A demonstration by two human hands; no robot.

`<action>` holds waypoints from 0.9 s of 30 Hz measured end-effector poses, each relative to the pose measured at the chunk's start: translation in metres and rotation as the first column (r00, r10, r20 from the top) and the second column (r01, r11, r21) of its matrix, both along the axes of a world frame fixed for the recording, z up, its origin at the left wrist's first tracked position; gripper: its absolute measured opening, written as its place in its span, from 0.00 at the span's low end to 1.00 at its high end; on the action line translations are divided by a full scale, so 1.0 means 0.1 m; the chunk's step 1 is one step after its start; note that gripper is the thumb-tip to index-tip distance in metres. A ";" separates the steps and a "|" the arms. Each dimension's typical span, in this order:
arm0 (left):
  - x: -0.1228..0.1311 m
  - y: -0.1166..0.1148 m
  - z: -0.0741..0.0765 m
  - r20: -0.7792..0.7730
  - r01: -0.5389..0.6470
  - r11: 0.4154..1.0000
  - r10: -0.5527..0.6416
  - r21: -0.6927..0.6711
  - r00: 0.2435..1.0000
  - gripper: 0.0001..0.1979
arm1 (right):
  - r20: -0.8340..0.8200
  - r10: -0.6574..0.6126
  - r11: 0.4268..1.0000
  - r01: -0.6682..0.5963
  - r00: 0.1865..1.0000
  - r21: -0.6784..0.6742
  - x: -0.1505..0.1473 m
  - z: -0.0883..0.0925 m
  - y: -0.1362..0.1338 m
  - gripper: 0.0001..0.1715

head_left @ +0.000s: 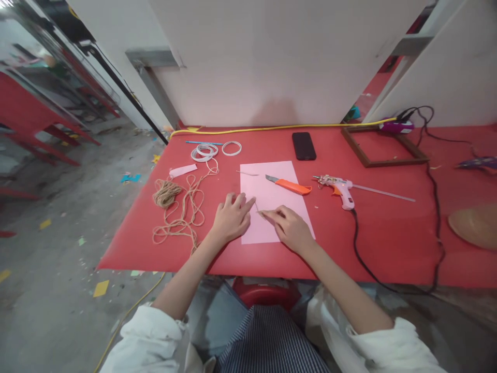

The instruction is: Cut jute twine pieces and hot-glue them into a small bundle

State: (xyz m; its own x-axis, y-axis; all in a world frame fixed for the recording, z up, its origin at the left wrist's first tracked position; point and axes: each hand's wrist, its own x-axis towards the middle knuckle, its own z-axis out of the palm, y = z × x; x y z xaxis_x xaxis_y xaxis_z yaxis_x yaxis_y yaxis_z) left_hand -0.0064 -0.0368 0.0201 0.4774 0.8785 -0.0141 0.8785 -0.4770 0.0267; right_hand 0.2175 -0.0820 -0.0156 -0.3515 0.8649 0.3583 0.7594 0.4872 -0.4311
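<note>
Left hand [232, 218] is held half-open, fingertips at the 9 o'clock edge of the pink paper sheet [272, 181]; right hand [292, 229] is closed in a pinch on a thin strand [257, 208], light and limp, best taken near its end.

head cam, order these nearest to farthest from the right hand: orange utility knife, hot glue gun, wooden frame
From the right hand:
1. Orange-handled utility knife: just ahead of the hand, lying across the right edge of the pink paper sheet.
2. White and pink hot glue gun: ahead and to the right, off the paper.
3. Brown wooden rectangular frame: farthest, back right.
</note>
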 end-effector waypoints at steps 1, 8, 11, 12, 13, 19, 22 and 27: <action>0.00 0.00 0.00 0.005 -0.007 1.000 0.007 -0.004 1.000 0.29 | 0.058 0.009 1.000 -0.009 0.998 0.009 -0.01 -0.01 0.00 0.28; -0.03 -0.01 0.00 0.076 -0.012 1.000 0.013 -0.007 0.997 0.31 | 0.212 -0.033 0.998 0.019 0.977 0.065 -0.07 -0.04 0.01 0.26; -0.04 0.00 -0.01 0.085 -0.017 1.000 0.016 0.011 0.996 0.31 | 0.113 -0.007 0.999 0.003 0.994 0.040 -0.04 -0.02 0.01 0.26; -0.05 0.00 -0.01 0.084 -0.014 1.000 0.012 0.015 0.996 0.31 | 0.061 0.003 1.000 -0.004 0.998 0.025 -0.02 -0.01 0.01 0.26; -0.05 0.00 -0.02 0.082 -0.008 1.000 0.006 0.019 0.997 0.30 | 0.013 0.011 1.000 -0.011 1.000 0.011 -0.01 -0.01 0.01 0.25; -0.06 -0.02 -0.04 0.048 0.005 1.000 -0.006 0.016 0.999 0.28 | 0.049 -0.001 0.999 -0.001 0.999 0.046 -0.01 -0.07 0.01 0.25; -0.04 -0.01 -0.03 0.043 0.005 1.000 -0.006 0.020 0.999 0.28 | 0.129 -0.013 0.997 0.003 0.992 0.079 -0.03 -0.09 0.00 0.22; -0.05 -0.12 0.04 0.079 -0.024 0.999 0.022 0.030 0.997 0.29 | 0.009 0.022 0.999 -0.022 1.000 0.040 0.01 -0.03 -0.01 0.25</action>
